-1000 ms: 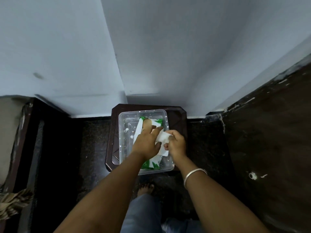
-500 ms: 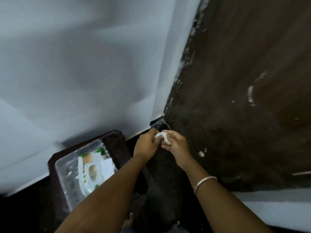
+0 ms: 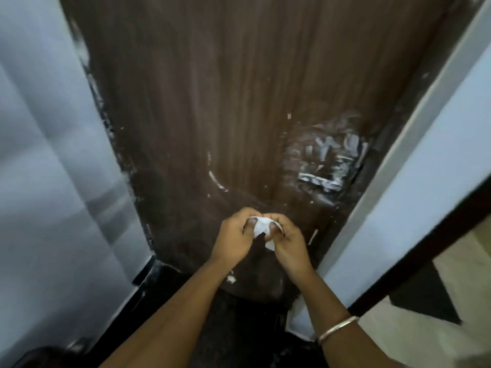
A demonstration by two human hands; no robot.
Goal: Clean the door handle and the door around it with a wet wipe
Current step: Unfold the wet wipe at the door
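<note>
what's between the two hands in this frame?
A crumpled white wet wipe, pinched from both sides by the left hand and the right hand, held in front of the brown door. It shows in the head view.

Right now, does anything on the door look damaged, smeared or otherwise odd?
Yes. The door carries a patch of whitish smears near its right edge, a curved white streak left of it, and scattered white flecks. The left hand and right hand hold the wipe.

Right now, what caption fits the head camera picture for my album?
Left hand and right hand pinch a white wet wipe before a dark brown door with white marks.
</note>
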